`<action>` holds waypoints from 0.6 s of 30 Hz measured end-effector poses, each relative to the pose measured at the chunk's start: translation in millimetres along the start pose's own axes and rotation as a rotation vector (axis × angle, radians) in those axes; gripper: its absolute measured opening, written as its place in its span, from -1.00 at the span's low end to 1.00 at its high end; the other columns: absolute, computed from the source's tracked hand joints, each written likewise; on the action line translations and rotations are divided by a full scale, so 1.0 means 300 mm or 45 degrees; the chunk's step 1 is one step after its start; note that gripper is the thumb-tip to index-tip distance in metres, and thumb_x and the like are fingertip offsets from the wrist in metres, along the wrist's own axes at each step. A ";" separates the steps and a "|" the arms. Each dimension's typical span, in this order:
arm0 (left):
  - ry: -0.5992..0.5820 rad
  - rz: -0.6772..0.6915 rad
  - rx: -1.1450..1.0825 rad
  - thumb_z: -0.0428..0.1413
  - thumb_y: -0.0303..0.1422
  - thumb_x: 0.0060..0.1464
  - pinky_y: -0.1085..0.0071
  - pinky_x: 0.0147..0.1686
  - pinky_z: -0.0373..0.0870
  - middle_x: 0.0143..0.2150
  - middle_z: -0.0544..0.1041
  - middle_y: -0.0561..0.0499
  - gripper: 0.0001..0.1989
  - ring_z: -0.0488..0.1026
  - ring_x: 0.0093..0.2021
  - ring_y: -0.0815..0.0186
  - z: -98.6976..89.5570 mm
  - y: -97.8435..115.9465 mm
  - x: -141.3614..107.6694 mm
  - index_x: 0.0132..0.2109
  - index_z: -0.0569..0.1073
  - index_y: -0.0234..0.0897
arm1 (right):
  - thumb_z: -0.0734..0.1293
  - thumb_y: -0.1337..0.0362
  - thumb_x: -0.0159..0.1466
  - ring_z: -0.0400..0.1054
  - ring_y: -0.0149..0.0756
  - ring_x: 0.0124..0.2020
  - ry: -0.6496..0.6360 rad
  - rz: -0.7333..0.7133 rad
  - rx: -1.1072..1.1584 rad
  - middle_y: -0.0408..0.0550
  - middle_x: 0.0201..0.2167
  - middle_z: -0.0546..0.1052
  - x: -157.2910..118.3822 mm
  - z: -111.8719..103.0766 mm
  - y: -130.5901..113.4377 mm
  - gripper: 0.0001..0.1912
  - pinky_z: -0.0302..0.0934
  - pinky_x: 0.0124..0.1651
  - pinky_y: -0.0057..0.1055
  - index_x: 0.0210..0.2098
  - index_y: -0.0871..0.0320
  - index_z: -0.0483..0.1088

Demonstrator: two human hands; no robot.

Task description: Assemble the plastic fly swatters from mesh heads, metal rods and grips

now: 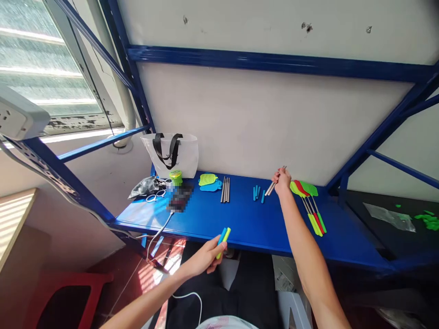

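My left hand (208, 256) is closed around a blue handle tube (222, 236) and a yellow-green handle tube (226, 235), above the front edge of the blue table (247, 228). Farther back, my right hand (282, 179) grips several thin metal rods (270, 188), whose lower ends stick out to the left. Short blue handle tubes (256, 193) lie just left of that hand. To its right rest several fly swatters (310, 208) in yellow-green, red and green. More metal rods (225, 190) lie side by side, next to a yellow-green swatter head (208, 179) and a blue one (211, 186).
At the back left stand a white tote bag (185, 155) and a green tub (176, 177). Scissors (156, 196), a black plastic bag (146, 187) and a blurred-out device with a white cable (164, 227) lie there. Blue metal frame bars (240, 59) surround the table.
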State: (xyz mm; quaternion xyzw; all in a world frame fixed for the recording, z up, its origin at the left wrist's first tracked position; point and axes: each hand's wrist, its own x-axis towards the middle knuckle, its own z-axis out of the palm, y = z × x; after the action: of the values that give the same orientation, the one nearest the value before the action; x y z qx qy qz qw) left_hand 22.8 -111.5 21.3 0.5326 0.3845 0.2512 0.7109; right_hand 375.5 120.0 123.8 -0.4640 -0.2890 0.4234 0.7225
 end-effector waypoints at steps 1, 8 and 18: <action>0.109 0.039 0.004 0.23 0.42 0.19 0.50 -0.63 -0.02 -0.45 0.21 0.25 -0.30 0.08 -0.57 0.45 -0.019 0.009 0.025 -0.10 0.33 -0.13 | 0.42 -0.15 0.53 -0.07 -0.56 -0.69 -0.046 0.046 -0.034 -0.43 -0.59 0.18 -0.011 0.000 0.053 -0.50 -0.09 -0.64 -0.62 -0.29 0.00 0.16; 0.316 0.230 0.035 0.18 0.39 0.21 0.48 -0.57 0.01 -0.46 0.23 0.25 -0.31 0.09 -0.57 0.43 -0.040 0.147 0.244 -0.04 0.35 -0.15 | 0.52 -0.13 0.37 0.49 -0.29 -0.45 -0.254 0.182 -0.290 -0.23 -0.51 0.48 -0.191 0.191 0.499 -0.59 0.47 -0.37 -0.38 -0.21 0.06 0.43; 0.423 0.134 0.784 -0.02 -0.02 0.56 0.23 -0.14 0.50 -0.17 0.70 -0.23 -0.50 0.69 -0.20 0.00 -0.012 0.245 0.604 0.33 0.39 -0.32 | 0.41 -0.12 0.35 0.58 -0.04 0.15 -0.258 -0.134 -0.536 0.15 0.13 0.70 -0.167 -0.009 0.430 -0.52 0.49 0.14 -0.17 0.05 0.09 0.61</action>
State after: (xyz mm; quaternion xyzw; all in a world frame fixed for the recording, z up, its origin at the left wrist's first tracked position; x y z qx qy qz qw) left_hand 128.6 52.1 40.0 0.6929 0.5246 0.2432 0.4308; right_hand 309.5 101.9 3.4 -0.5439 -0.4656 0.3598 0.5983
